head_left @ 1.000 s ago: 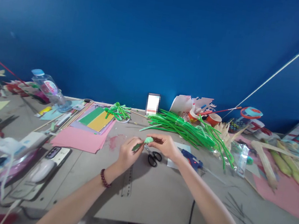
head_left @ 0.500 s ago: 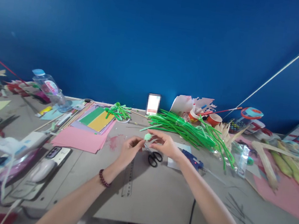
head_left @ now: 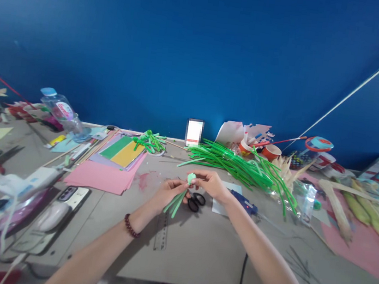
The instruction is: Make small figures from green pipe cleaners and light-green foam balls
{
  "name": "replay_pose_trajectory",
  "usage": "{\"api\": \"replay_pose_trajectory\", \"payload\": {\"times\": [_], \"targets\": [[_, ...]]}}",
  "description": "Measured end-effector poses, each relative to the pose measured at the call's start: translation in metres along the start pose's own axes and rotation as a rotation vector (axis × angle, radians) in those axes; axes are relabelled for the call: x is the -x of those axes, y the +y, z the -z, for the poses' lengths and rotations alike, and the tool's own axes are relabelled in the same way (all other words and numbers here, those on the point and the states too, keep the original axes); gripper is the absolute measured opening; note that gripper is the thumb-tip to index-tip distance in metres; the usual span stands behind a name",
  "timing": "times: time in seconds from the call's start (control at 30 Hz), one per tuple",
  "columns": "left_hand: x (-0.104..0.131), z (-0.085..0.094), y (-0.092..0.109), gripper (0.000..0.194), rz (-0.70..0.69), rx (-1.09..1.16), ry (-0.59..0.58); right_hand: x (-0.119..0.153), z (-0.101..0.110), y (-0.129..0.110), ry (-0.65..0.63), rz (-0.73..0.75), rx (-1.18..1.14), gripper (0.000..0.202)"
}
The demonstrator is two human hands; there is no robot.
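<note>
Pale green pipe cleaners (head_left: 176,205), gathered in a bunch, are pinched in my left hand (head_left: 170,192). Their stems hang down toward me below the fingers. At the top, the bunch ends in a rounded, bent green head (head_left: 191,177). My right hand (head_left: 211,185) is closed, with thumb and fingertips pressing on that head's right side. Just beneath the hands lie black-handled scissors (head_left: 197,202), their blades hidden behind the fingers. A clear ruler (head_left: 161,235) rests on the table below my left hand.
Long green pipe cleaners (head_left: 238,165) lie heaped behind my right hand. A blue glue gun (head_left: 244,203) sits right of it. Pink paper (head_left: 101,176) and a phone (head_left: 75,197) are on the left. A green twisted bundle (head_left: 151,141) lies at the back.
The green bunch has turned, so its stems now show below my left hand. My right fingers have come in from beside the head and closed on it.
</note>
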State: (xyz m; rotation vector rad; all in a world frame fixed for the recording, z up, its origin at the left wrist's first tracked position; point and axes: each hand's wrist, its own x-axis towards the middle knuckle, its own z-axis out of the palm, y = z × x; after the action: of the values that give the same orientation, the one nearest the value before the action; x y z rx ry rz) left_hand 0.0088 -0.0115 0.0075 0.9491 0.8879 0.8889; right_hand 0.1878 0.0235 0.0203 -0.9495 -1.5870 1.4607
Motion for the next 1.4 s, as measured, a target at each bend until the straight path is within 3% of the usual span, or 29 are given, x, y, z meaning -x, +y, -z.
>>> {"api": "replay_pose_trajectory", "payload": {"times": [0.3, 0.5, 0.73, 1.1, 1.23, 1.4], "targets": [[0.002, 0.0, -0.003, 0.032, 0.033, 0.179, -0.122, 0.004, -0.001, -0.007, -0.079, -0.002, -0.166, 0.04], [0.004, 0.0, -0.001, 0.031, 0.017, 0.215, -0.2, 0.003, -0.004, -0.006, -0.046, -0.011, -0.207, 0.03], [-0.002, 0.002, -0.008, 0.027, -0.05, 0.257, -0.095, 0.0, -0.007, -0.007, -0.03, 0.019, -0.261, 0.029], [0.0, 0.001, -0.005, 0.033, -0.045, 0.209, -0.082, 0.008, -0.003, -0.018, -0.111, -0.01, -0.206, 0.03], [0.0, 0.001, -0.007, 0.035, -0.024, 0.171, -0.059, 0.005, -0.004, -0.015, -0.05, 0.014, -0.162, 0.027], [-0.001, -0.003, -0.01, 0.041, -0.084, -0.06, 0.006, -0.002, -0.002, -0.007, 0.049, 0.012, -0.132, 0.031]]}}
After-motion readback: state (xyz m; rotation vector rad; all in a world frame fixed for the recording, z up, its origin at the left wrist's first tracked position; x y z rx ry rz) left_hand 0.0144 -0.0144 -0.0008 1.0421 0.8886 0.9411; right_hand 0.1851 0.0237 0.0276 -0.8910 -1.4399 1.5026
